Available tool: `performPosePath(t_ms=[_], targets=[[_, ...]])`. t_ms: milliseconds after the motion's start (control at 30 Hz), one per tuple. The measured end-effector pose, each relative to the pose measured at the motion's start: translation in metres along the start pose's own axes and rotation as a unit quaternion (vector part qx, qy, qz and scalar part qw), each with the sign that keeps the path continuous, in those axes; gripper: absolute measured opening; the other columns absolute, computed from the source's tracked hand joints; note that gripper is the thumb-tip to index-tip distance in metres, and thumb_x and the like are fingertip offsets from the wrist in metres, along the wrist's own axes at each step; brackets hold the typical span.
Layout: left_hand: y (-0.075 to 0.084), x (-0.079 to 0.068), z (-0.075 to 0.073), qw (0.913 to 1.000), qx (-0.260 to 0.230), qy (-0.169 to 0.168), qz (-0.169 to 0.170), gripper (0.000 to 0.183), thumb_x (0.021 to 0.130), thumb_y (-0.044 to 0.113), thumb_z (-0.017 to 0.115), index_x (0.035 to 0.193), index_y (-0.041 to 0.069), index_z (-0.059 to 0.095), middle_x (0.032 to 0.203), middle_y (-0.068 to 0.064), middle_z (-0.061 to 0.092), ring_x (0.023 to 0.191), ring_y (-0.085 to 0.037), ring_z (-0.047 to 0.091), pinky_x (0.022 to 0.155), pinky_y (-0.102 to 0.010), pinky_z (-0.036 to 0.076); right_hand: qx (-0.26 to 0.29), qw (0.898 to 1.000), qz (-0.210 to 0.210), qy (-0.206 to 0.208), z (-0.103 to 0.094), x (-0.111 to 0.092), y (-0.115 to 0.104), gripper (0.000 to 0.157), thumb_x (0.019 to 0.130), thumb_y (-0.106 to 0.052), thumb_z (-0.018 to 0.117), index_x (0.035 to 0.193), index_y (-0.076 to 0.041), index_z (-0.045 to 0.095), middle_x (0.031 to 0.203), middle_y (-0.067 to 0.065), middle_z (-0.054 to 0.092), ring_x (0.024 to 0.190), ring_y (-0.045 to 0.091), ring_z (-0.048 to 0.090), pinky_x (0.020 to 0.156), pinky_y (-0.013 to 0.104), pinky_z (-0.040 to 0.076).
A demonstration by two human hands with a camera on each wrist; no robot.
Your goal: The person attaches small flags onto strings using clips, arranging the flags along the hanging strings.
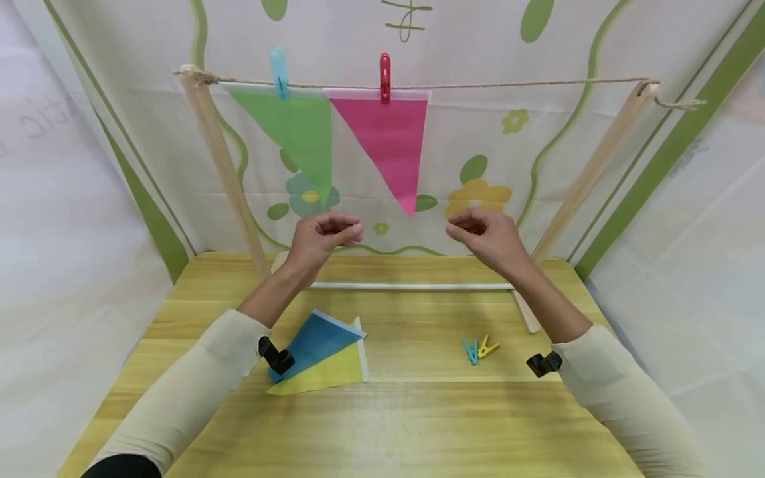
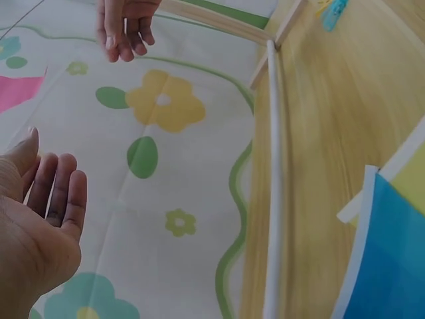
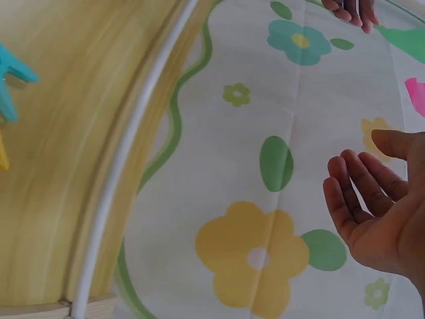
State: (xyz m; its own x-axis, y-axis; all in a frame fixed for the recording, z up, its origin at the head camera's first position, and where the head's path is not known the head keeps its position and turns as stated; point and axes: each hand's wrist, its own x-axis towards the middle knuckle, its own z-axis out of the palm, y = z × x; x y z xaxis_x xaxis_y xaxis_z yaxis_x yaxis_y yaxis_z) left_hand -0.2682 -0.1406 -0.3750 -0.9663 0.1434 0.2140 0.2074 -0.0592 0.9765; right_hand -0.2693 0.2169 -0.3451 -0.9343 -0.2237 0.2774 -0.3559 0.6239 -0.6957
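Observation:
In the head view my left hand (image 1: 323, 242) hovers in the air below the green pennant (image 1: 299, 126), its fingers loosely bent around nothing. My right hand (image 1: 487, 239) is raised likewise, to the right of the pink pennant's tip, also holding nothing. The pink pennant (image 1: 391, 146) hangs from a twine line (image 1: 508, 84) under a red clothespin (image 1: 385, 76). A light blue clothespin (image 1: 278, 72) fastens the green one. On the table, a blue pennant (image 1: 319, 342) overlaps a yellow pennant (image 1: 335, 372). To their right lie a blue clothespin (image 1: 470, 350) and a yellow clothespin (image 1: 487, 346).
A wooden post stands at each end of the twine, the left post (image 1: 218, 153) and the right post (image 1: 597, 166). A white rod (image 1: 412, 287) runs low between them along the wooden table (image 1: 418, 425). Behind is a printed fabric backdrop (image 1: 538, 219).

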Motion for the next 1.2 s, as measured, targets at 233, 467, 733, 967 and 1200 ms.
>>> performPosePath(t_ms=[233, 467, 733, 967, 1200], targets=[[-0.009, -0.006, -0.006, 0.9986, 0.038, -0.013, -0.035, 0.02, 0.106, 0.019, 0.083, 0.125, 0.01, 0.083, 0.107, 0.009, 0.082, 0.1, -0.02, 0.08, 0.096, -0.033, 0.069, -0.014, 0.999, 0.025, -0.033, 0.006, -0.013, 0.015, 0.037, 0.112, -0.042, 0.073, 0.131, -0.011, 0.08, 0.119, 0.013, 0.083, 0.102, 0.025, 0.075, 0.083, 0.031, 0.06], [-0.013, -0.009, -0.011, 0.996, 0.072, -0.021, -0.048, 0.028, 0.106, 0.022, 0.083, 0.129, 0.006, 0.081, 0.111, 0.009, 0.082, 0.103, -0.018, 0.079, 0.099, -0.038, 0.069, -0.027, 0.998, 0.031, -0.052, 0.01, -0.025, 0.027, 0.036, 0.113, -0.042, 0.072, 0.131, -0.012, 0.081, 0.12, 0.012, 0.083, 0.106, 0.027, 0.077, 0.089, 0.038, 0.061], [-0.033, -0.019, -0.017, 0.9918, 0.099, -0.031, -0.074, 0.032, 0.107, 0.024, 0.083, 0.132, 0.003, 0.08, 0.111, 0.008, 0.082, 0.106, -0.021, 0.079, 0.09, -0.025, 0.067, -0.033, 0.996, 0.049, -0.072, 0.022, -0.046, 0.054, 0.035, 0.112, -0.038, 0.074, 0.13, -0.009, 0.081, 0.118, 0.011, 0.084, 0.107, 0.031, 0.079, 0.086, 0.038, 0.065], [-0.049, -0.027, -0.022, 0.9894, 0.096, -0.047, -0.098, 0.034, 0.106, 0.02, 0.084, 0.134, 0.001, 0.078, 0.113, 0.008, 0.082, 0.11, -0.022, 0.08, 0.093, -0.028, 0.068, -0.046, 0.991, 0.08, -0.101, 0.029, -0.057, 0.066, 0.031, 0.111, -0.037, 0.075, 0.125, -0.01, 0.082, 0.112, 0.007, 0.084, 0.101, 0.025, 0.078, 0.085, 0.041, 0.065], [-0.061, -0.033, -0.026, 0.9836, 0.122, -0.053, -0.122, 0.032, 0.105, 0.024, 0.085, 0.132, 0.006, 0.08, 0.115, 0.004, 0.083, 0.105, -0.012, 0.076, 0.093, -0.026, 0.066, -0.049, 0.985, 0.092, -0.137, 0.032, -0.065, 0.075, 0.031, 0.11, -0.035, 0.077, 0.121, -0.007, 0.082, 0.109, 0.01, 0.083, 0.102, 0.034, 0.077, 0.082, 0.038, 0.063]])
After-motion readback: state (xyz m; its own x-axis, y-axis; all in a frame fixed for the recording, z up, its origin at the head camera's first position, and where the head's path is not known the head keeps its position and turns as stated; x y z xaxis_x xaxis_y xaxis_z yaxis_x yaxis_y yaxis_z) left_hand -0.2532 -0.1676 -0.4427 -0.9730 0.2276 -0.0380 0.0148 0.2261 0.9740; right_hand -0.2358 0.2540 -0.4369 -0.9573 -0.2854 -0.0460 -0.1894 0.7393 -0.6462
